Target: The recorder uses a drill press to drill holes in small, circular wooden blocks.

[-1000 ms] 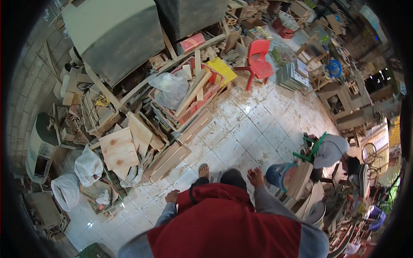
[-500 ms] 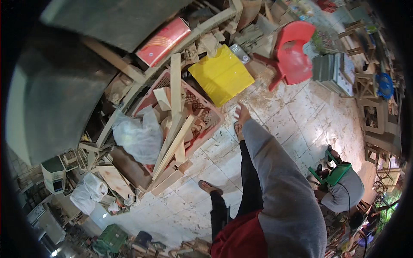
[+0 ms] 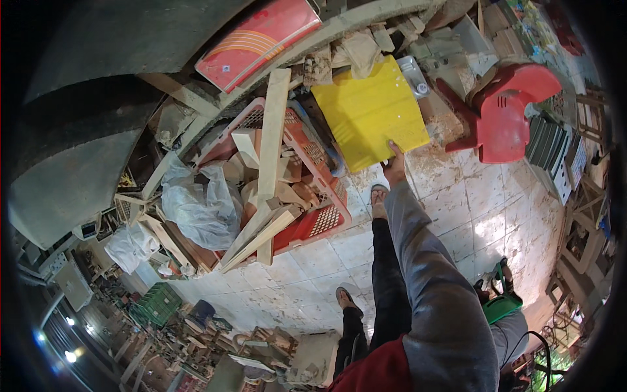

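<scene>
Where the yellow board sits between the red crate and the red chair, the right hand is clamped on its near edge, with a finger on top. I cannot tell how the left hand is, as it is out of view. A small silver tin is just beside the board. One foot stands close to the hand, on the dirty white floor. Bits of wood fill the red crate, and a long plank lies across it. By them is a clear bag. Farther up is a red box with yellow stripes. At the lower right, another person is by a green stool.
</scene>
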Motion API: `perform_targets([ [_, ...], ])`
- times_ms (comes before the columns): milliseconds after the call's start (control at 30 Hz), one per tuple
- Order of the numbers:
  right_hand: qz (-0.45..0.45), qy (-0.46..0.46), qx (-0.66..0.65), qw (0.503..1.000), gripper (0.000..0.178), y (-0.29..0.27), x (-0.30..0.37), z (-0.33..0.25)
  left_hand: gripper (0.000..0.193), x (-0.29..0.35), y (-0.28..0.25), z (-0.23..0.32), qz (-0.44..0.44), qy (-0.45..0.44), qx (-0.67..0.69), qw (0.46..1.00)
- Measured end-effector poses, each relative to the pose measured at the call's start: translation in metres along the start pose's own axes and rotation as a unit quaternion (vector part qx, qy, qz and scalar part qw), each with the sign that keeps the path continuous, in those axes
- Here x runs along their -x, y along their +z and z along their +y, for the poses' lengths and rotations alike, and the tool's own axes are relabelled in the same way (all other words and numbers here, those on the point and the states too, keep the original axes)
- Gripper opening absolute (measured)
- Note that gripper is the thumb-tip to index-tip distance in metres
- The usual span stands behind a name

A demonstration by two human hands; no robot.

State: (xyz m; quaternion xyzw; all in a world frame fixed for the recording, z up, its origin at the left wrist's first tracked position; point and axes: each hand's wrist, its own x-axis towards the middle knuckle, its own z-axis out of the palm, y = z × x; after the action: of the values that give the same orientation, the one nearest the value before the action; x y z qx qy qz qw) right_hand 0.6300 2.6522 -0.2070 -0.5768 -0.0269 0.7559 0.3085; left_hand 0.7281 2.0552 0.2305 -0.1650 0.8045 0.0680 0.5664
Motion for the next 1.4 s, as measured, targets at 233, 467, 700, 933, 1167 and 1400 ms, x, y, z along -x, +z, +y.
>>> perform_targets([
  [233, 0.091, -0.053, 0.115, 0.988, 0.062, -0.04, 0.063, -0.045, 0.03, 0.033, 0.027, -0.012, -0.011, 0.053, 0.05, 0.997],
  [467, 0.046, -0.126, 0.221, 0.966, 0.054, -0.05, 0.111, -0.067, 0.03, 0.082, 0.059, -0.116, 0.065, 0.053, 0.133, 0.988],
  [700, -0.113, 0.013, 0.462, 0.88, 0.053, -0.079, 0.238, -0.033, 0.029, 0.073, 0.239, -0.229, 0.098, 0.002, 0.256, 0.962],
  [933, -0.184, 0.05, 0.66, 0.727, 0.053, -0.152, 0.39, 0.051, 0.029, 0.039, 0.392, -0.328, 0.061, -0.006, 0.322, 0.945],
  [1167, -0.276, 0.057, 0.731, 0.622, 0.054, -0.182, 0.533, 0.17, 0.03, -0.042, 0.429, -0.42, 0.071, 0.051, 0.255, 0.963],
  [1400, -0.282, 0.02, 0.763, 0.582, 0.054, -0.19, 0.605, 0.259, 0.042, -0.12, 0.287, -0.527, 0.255, -0.012, 0.402, 0.879],
])
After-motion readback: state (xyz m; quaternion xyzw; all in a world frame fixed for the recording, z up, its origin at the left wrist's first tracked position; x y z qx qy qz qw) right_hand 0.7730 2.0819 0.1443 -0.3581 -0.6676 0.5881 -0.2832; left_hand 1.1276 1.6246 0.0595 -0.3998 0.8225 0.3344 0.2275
